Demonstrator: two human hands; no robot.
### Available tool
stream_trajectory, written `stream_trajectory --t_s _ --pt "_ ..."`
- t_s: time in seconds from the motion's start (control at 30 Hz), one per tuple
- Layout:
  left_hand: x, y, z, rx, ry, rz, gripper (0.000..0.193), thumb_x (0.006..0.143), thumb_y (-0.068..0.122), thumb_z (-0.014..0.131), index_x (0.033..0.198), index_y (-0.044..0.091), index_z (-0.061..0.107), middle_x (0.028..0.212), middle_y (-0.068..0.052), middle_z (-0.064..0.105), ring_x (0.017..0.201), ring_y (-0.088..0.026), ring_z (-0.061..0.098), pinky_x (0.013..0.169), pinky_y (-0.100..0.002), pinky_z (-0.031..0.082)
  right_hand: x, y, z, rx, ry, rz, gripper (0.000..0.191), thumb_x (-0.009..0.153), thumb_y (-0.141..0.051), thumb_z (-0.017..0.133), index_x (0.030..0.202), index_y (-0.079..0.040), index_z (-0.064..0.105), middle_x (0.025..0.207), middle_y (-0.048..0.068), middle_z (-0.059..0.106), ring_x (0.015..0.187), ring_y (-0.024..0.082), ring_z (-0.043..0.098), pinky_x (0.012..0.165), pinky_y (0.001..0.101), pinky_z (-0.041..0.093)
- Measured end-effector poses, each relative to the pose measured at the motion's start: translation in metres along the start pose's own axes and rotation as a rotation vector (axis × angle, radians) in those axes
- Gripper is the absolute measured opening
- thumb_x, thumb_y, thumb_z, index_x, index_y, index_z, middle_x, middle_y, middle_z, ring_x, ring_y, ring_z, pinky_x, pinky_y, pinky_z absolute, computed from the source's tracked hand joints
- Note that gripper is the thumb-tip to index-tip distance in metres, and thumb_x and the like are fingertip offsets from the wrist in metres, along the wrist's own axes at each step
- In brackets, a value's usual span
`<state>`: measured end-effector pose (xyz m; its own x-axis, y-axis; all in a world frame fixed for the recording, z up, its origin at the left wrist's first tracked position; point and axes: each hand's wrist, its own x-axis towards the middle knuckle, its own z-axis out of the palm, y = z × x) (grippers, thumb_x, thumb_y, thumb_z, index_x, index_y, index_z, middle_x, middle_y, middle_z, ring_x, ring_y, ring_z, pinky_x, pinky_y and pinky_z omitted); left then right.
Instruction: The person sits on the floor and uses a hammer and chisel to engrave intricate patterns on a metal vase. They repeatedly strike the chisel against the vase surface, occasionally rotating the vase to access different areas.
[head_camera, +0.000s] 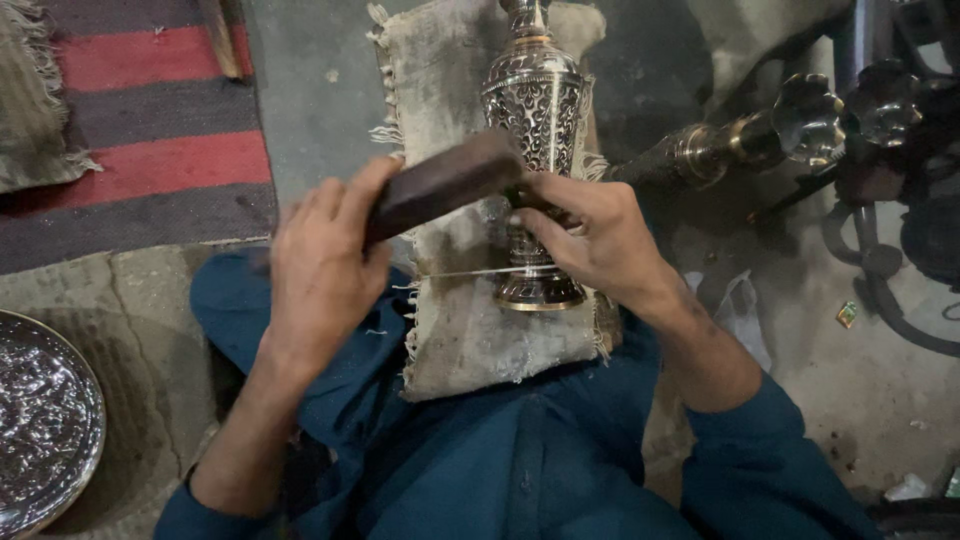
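An engraved metal vase (535, 110) lies lengthwise on a dirty cloth pad (470, 320) over my lap, its foot toward me. My left hand (325, 265) grips a dark wooden block (440, 185) and holds it raised beside the vase's body. My right hand (590, 240) is closed around a small dark tool pressed against the narrow stem of the vase; the tool's tip is hidden under my fingers. A thin string or wire (470, 272) runs across the pad just above the vase's foot.
An embossed silver tray (45, 420) lies on the floor at lower left. A red and grey striped rug (150, 130) covers the upper left. More ornate metal pieces (800, 120) and dark metal frames stand at upper right. The floor is bare concrete.
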<state>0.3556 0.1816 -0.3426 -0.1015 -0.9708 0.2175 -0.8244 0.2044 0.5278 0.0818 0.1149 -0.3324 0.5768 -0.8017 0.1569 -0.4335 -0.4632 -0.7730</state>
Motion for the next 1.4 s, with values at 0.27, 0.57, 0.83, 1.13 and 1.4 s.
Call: stream_trajectory --t_s 0.27,0.57,0.83,1.13,1.4 --pt "0.008 0.005 0.001 0.003 0.025 0.071 0.077 0.074 -0.002 0.076 0.144 0.016 0.051 0.103 -0.016 0.06 0.099 -0.04 0.062 0.089 -0.051 0.049 -0.001 0.001 -0.001 0.05 0.021 0.031 0.03 0.095 -0.001 0.072 0.125 0.002 0.068 0.109 0.015 0.077 0.094 0.017 0.077 0.078 0.0277 0.065" --pt "0.016 0.014 0.0 -0.199 -0.028 -0.007 0.071 0.08 -0.001 0.071 0.144 0.018 0.047 0.111 -0.017 0.061 0.1 -0.04 0.064 0.086 -0.05 0.051 0.0 -0.001 -0.005 0.028 0.025 0.012 0.03 0.094 -0.002 0.075 0.123 -0.002 0.071 0.107 0.013 0.079 0.09 0.016 0.078 0.077 0.0287 0.064" --pt "0.021 0.019 -0.003 -0.21 0.027 0.061 0.074 0.081 -0.002 0.073 0.146 0.018 0.044 0.114 -0.02 0.061 0.103 -0.043 0.063 0.086 -0.051 0.052 0.0 -0.001 -0.008 0.034 0.031 0.037 0.024 0.094 -0.003 0.075 0.117 0.001 0.071 0.105 0.013 0.078 0.088 0.018 0.079 0.075 0.0289 0.064" --pt "0.019 0.022 -0.003 -0.001 0.029 0.009 0.073 0.081 -0.002 0.075 0.147 0.021 0.054 0.106 -0.016 0.06 0.103 -0.039 0.062 0.09 -0.05 0.051 -0.001 0.002 -0.013 0.056 0.002 0.056 0.032 0.093 -0.002 0.072 0.126 0.002 0.068 0.107 0.014 0.078 0.09 0.016 0.078 0.079 0.0289 0.064" --pt "0.01 0.014 0.03 -0.723 0.205 0.041 0.071 0.095 0.004 0.072 0.153 0.008 0.031 0.133 -0.023 0.059 0.119 -0.043 0.061 0.106 -0.049 0.048 -0.01 0.013 -0.019 0.308 0.003 0.068 0.029 0.097 0.004 0.066 0.126 0.001 0.066 0.113 0.013 0.077 0.104 0.017 0.078 0.089 0.0276 0.066"
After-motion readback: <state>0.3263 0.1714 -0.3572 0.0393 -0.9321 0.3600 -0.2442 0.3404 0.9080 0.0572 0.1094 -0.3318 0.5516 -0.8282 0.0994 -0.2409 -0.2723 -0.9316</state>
